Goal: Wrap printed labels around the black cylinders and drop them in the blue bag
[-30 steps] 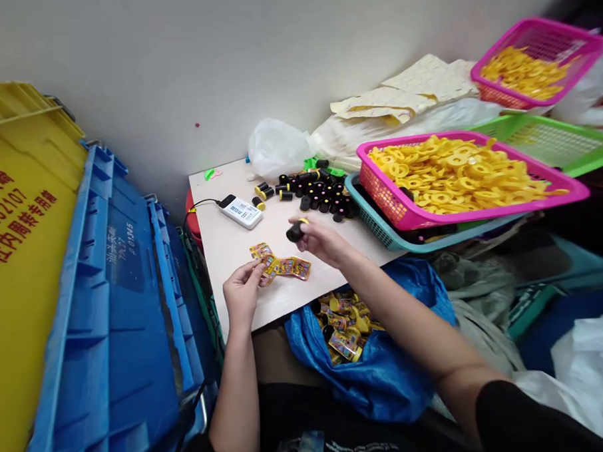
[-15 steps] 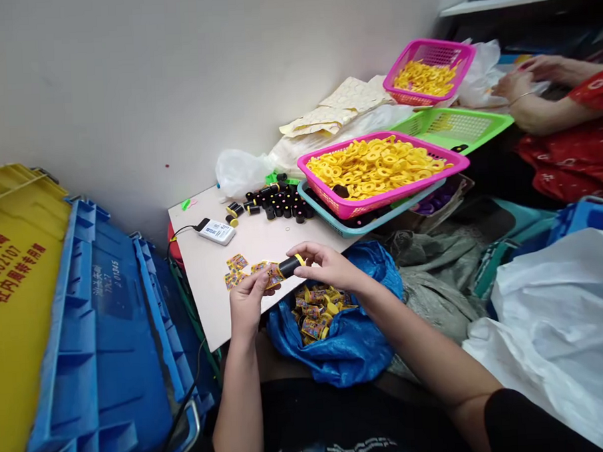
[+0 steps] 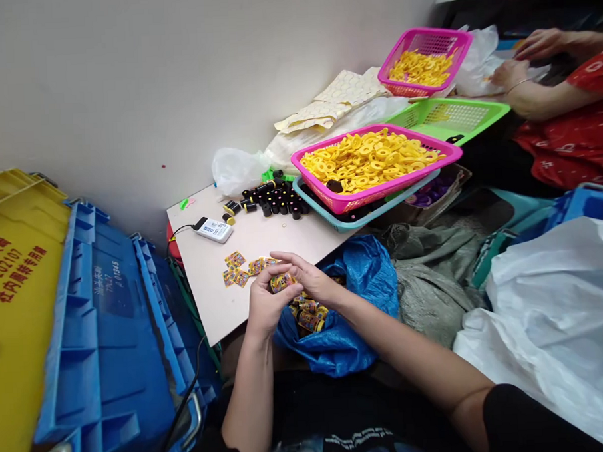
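Observation:
Between my two hands is a small cylinder (image 3: 282,281) with a colourful printed sticker around it. My left hand (image 3: 267,301) grips it from the left, thumb and fingers closed round it. From the right, my right hand (image 3: 308,279) presses its fingers and palm against the cylinder, partly covering it. Just beyond my hands, several printed stickers (image 3: 236,259) lie on the white table (image 3: 210,316). Below my hands, an open blue bag (image 3: 331,351) holds many stickered cylinders (image 3: 310,319) with yellow ends.
Black cylinders (image 3: 280,200) are heaped near a white device (image 3: 212,230). A pink basket (image 3: 380,199) of yellow rings rests on a blue-grey tray (image 3: 346,224). Blue crates (image 3: 120,314) stand at left. A co-worker's hands (image 3: 519,63) handle something at far right.
The cylinder was bare black with a yellow end, beside a sticker; now the sticker is around it. My right hand has closed in against the cylinder and my left hand. The view shifted slightly.

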Available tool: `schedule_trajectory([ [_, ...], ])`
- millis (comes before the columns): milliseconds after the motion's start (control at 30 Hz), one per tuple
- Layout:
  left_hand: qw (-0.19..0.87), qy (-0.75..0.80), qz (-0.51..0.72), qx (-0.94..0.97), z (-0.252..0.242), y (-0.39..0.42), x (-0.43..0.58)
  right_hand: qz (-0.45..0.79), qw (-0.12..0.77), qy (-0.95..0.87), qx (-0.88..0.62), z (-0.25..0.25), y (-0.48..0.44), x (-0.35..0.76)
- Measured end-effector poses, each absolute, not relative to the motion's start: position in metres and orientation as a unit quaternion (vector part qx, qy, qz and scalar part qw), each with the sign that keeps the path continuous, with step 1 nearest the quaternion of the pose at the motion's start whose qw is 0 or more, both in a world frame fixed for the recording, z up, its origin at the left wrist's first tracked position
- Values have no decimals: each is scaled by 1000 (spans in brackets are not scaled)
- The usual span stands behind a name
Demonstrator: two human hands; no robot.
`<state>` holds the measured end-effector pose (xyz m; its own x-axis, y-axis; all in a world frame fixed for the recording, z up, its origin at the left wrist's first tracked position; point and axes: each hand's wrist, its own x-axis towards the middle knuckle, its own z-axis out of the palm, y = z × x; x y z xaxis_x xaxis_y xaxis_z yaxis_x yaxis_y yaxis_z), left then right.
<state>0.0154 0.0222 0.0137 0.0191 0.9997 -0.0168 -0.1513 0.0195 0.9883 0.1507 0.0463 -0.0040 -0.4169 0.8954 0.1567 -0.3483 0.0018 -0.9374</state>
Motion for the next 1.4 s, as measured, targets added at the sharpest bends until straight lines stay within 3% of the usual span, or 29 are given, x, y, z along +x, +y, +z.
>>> schedule_trajectory([
  [200, 615, 419, 495, 449, 12, 22, 15, 702, 428, -526, -217, -8, 45, 156],
  [400, 619, 401, 453, 500, -2, 15, 21, 480, 415, -718, -286, 2, 45, 180],
  [533, 612, 385, 408, 557, -11, 16, 26, 416, 357, -760, -348, -2, 37, 200],
  [633, 493, 464, 376, 633, -16, 31, 6, 345, 264, -771, -465, -11, 36, 227],
  [767, 176, 665, 331, 646, -29, 53, -50, 306, 95, -802, -504, -19, 58, 245],
  [867, 70, 776, 255, 573, -42, 59, -83, 306, 113, -833, -448, -13, 97, 213],
  [1000, 78, 779, 258, 566, -59, 61, -96, 256, 115, -870, -405, 0, 174, 123],
  [1233, 212, 736, 406, 499, -72, 70, -93, 193, 154, -800, -547, -1, 280, -5],
  [1400, 219, 762, 371, 483, -66, 68, -100, 236, 154, -734, -619, -15, 301, -29],
])
